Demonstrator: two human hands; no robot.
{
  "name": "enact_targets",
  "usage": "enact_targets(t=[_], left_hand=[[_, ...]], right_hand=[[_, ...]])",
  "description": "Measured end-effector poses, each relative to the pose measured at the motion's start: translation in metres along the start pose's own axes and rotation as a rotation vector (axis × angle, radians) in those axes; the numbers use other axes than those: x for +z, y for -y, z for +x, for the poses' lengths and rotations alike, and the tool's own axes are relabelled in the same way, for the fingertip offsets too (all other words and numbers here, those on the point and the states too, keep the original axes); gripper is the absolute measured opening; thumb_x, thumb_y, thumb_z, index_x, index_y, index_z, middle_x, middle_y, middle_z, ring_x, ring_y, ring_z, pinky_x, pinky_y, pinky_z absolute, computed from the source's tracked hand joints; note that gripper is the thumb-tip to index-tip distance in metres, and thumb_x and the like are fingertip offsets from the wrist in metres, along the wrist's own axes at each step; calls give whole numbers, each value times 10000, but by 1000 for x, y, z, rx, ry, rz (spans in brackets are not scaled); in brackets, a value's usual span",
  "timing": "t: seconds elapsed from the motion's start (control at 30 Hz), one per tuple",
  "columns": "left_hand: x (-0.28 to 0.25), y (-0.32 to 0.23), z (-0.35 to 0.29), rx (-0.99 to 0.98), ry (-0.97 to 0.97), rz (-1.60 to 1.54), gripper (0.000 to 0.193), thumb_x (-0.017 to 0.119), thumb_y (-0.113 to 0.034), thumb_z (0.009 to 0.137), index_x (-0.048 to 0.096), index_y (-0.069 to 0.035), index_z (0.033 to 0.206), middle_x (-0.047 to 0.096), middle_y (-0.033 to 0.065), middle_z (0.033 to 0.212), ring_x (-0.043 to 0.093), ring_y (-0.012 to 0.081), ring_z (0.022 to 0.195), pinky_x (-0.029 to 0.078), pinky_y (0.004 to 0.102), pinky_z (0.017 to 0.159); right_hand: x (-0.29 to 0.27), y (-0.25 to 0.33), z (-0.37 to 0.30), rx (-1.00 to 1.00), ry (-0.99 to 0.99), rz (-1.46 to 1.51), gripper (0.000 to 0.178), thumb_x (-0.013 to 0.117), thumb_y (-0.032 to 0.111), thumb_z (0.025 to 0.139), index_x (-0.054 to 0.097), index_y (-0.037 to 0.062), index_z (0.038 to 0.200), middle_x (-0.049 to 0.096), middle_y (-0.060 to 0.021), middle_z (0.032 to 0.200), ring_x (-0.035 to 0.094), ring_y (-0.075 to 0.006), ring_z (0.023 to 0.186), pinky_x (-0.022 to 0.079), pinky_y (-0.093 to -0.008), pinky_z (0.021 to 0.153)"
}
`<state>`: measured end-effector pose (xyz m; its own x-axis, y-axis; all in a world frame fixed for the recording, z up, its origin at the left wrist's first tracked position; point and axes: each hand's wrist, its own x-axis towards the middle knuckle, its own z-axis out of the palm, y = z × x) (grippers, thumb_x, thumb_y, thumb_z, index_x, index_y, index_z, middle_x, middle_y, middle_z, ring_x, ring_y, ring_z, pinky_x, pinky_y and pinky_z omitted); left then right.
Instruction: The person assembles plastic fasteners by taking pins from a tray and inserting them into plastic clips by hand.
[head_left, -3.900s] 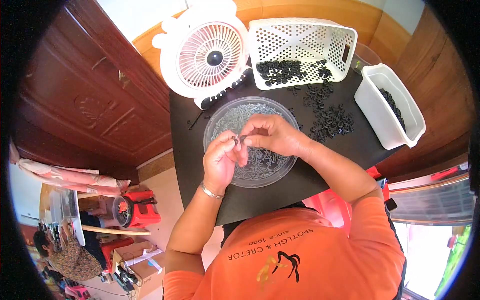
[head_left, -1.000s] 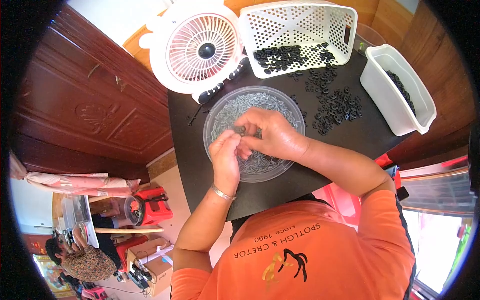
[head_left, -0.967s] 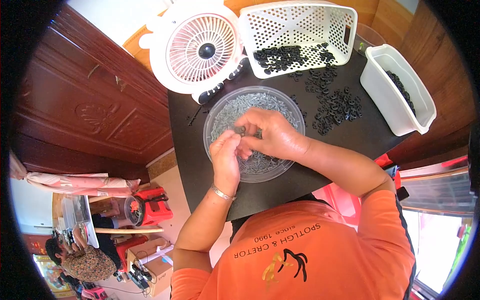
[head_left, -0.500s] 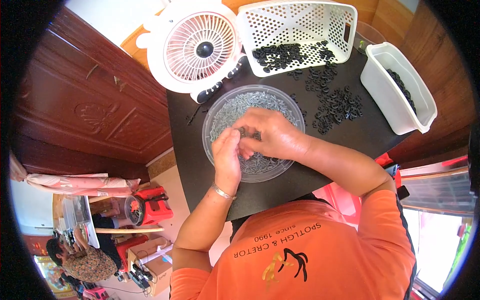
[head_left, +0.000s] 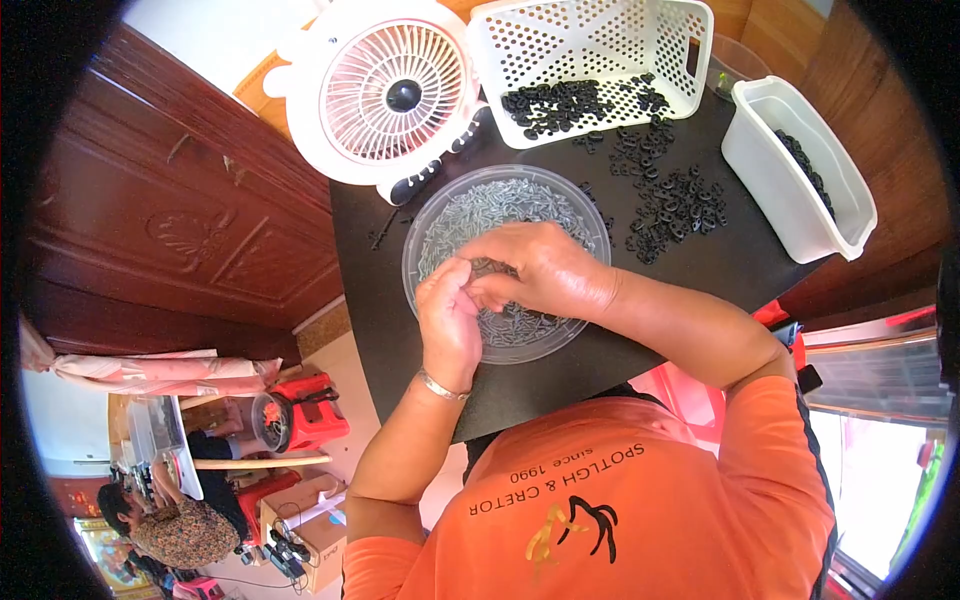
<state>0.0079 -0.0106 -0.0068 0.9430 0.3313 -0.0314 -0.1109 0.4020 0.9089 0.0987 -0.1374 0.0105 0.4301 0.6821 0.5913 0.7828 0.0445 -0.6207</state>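
Both my hands meet over a round clear plastic tub [head_left: 505, 171] filled with small grey screw-like pieces [head_left: 500, 205]. My left hand [head_left: 450, 318] is closed, its thumb and fingertips pressed against those of the other hand. Reaching in from the right, my right hand [head_left: 550, 268] has its fingers curled and pinched toward the left fingertips. Whatever sits between the fingers is too small and covered to make out. Small black ring-like parts [head_left: 678, 212] lie loose on the dark table [head_left: 390, 330], right of the tub.
A white perforated basket [head_left: 610, 50] lies tipped behind the tub, more black parts spilling from it. On the right stands a white bin [head_left: 800, 215] holding black parts. A white fan [head_left: 403, 95] is at back left. Another person [head_left: 185, 530] sits far to the left.
The right fingers have drawn in closer to the left fingertips, narrowing the gap where dark bits showed. Both hands stay over the tub. The whole view has shifted slightly.
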Motion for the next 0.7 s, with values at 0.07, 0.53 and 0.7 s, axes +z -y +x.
enact_targets(t=[0.07, 0.53, 0.7], left_hand=[[2, -2, 0, -2, 6, 7, 286, 453, -206, 879, 584, 45, 917, 649, 153, 729, 577, 191, 571, 450, 274, 547], [9, -3, -9, 42, 6, 97, 277, 449, -220, 874, 557, 31, 828, 627, 148, 683, 553, 210, 519, 434, 295, 485], [8, -1, -8, 77, -12, 88, 293, 479, -217, 886, 601, 49, 883, 623, 115, 682, 555, 162, 520, 430, 260, 482]], right_hand=[[-1, 0, 0, 9, 12, 12, 297, 698, 105, 694, 633, 71, 982, 659, -92, 846, 626, -289, 766, 511, -370, 670], [-4, 4, -3, 119, 161, 22, 112, 632, 150, 785, 617, 74, 866, 628, -73, 692, 639, -257, 662, 510, -357, 607], [-2, 2, -4, 28, 51, -37, 158, 633, 179, 791, 631, 58, 893, 630, -107, 721, 631, -296, 686, 508, -375, 619]])
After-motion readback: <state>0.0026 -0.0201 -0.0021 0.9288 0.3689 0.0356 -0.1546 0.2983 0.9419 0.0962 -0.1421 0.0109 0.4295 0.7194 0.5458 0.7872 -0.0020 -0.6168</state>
